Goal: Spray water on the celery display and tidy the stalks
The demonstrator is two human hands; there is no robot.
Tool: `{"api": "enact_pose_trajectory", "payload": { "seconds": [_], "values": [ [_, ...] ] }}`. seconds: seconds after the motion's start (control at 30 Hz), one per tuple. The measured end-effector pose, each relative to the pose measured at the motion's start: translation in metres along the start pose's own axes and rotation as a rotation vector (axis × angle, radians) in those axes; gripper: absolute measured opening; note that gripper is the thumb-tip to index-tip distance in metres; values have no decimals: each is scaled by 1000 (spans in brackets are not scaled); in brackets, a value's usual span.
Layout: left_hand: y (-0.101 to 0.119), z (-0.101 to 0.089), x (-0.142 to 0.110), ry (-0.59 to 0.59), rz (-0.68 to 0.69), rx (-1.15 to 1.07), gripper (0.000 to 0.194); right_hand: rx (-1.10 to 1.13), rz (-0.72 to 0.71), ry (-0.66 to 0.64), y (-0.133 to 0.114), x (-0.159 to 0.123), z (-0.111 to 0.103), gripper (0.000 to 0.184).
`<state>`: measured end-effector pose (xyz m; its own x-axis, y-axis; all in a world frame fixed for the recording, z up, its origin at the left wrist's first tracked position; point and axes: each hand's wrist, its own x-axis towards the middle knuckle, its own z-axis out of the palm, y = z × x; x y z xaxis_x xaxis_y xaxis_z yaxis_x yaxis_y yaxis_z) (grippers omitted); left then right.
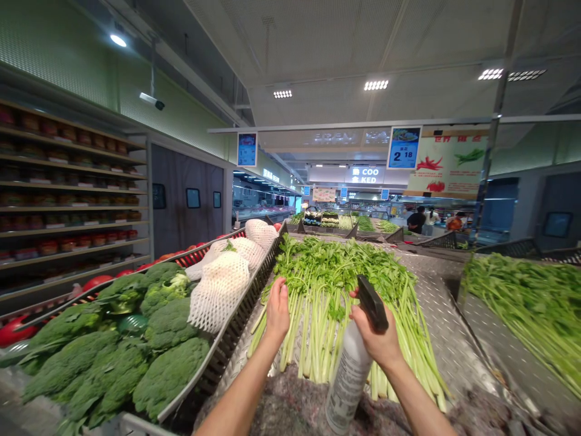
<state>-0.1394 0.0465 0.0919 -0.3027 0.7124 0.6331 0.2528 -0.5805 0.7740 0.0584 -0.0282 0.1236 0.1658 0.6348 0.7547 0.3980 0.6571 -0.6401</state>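
My right hand [379,336] is wrapped round a white spray bottle [347,381] with a black trigger head [372,301], held over a pile of celery [345,284]. The bottle's nozzle points toward the leafy tops. My left hand [276,309] rests on the celery stalks at the pile's left side, fingers curled over them. The celery lies on a sloping metal display tray [431,303], stalks toward me and leaves away.
Left of the celery, a black crate wall [240,321] borders broccoli [136,351] and net-wrapped vegetables [222,284]. More greens [526,303] lie at right. Shelves [68,200] line the left wall. People [422,219] stand far back. A grey cloth [295,406] lies at the near edge.
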Motion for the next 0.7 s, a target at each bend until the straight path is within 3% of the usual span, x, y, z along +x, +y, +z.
{"api": "enact_pose_trajectory", "payload": {
  "seconds": [0.3,0.7],
  "values": [
    [4,9,0,-35,1,-4,39,-43,41,3,9,0,-17,28],
    [8,14,-2,-46,18,-10,40,5,37,-31,16,-7,-18,31]
  ]
}}
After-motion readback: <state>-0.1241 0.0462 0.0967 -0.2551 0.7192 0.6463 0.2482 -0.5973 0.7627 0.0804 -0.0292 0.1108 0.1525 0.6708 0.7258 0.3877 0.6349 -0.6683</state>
